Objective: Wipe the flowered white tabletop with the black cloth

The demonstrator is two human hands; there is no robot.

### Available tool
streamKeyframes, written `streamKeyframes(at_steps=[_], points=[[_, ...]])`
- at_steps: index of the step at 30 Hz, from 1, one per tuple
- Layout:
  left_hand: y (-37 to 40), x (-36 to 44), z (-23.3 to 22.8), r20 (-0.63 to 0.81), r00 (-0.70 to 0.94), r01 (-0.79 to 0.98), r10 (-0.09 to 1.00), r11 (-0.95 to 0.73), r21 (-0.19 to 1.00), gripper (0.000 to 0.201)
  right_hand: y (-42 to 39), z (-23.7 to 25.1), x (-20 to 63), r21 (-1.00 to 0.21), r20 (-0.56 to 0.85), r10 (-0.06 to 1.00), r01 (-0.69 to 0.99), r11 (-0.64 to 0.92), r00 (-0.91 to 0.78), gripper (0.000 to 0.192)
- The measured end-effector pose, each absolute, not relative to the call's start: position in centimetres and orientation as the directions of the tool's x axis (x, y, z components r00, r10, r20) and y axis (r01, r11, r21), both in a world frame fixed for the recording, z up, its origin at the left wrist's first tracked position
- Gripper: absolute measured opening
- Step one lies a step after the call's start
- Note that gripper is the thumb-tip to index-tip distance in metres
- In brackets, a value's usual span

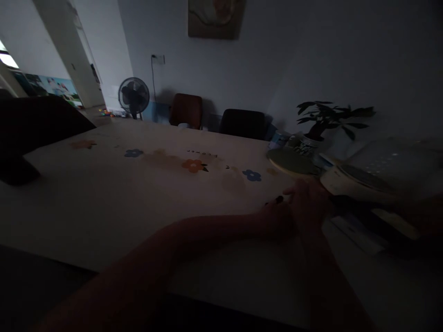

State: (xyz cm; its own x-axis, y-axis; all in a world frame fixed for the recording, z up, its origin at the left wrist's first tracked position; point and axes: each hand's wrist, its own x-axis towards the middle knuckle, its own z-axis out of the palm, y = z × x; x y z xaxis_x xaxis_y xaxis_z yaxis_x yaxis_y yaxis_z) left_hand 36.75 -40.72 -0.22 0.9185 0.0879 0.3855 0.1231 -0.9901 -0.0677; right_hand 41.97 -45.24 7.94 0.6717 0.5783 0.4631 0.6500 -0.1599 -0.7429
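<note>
The room is dim and my hands are dark and blurred. My left hand (277, 220) is closed low over the right part of the table, and a small black thing (278, 199) shows at its upper edge; what it is I cannot make out. Right beside it, touching or overlapping it, my right hand (308, 200) has its fingers bent toward the left. Whatever those fingers hold, if anything, is hidden. Just beyond the hands lies a round green mat or lid (292, 161).
A pale table (138, 198) carries flower prints. To the right are a round container (360, 180), a dark strap-like thing (367, 212) and a potted plant (314, 131). Two chairs (187, 110) and a fan (134, 95) stand beyond. A dark object (17, 170) is at the left.
</note>
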Motion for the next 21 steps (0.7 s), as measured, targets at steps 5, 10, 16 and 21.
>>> streamKeyframes(at_steps=[5, 10, 16, 21], points=[[-41.4, 24.7, 0.9, 0.325, 0.942, 0.105, 0.087, -0.994, -0.04, 0.038, -45.3, 7.8, 41.7, -0.788, 0.415, 0.581, 0.596, -0.155, 0.7, 0.039], [-39.2, 12.0, 1.5, 0.194, 0.922, 0.355, 0.335, -0.931, -0.084, 0.041, -44.9, 7.1, 41.9, -0.784, 0.361, 0.614, 0.585, -0.208, 0.702, 0.04], [-33.0, -3.3, 2.0, -0.04, 0.796, 0.559, 0.604, -0.76, -0.332, 0.035, -44.8, 7.3, 41.3, -0.789, 0.346, 0.605, 0.571, -0.226, 0.717, 0.039], [-27.0, -16.9, 1.1, -0.047, 0.588, 0.726, 0.808, -0.552, -0.411, 0.045, -44.7, 7.5, 41.0, -0.786, 0.27, 0.603, 0.533, -0.312, 0.751, 0.037]])
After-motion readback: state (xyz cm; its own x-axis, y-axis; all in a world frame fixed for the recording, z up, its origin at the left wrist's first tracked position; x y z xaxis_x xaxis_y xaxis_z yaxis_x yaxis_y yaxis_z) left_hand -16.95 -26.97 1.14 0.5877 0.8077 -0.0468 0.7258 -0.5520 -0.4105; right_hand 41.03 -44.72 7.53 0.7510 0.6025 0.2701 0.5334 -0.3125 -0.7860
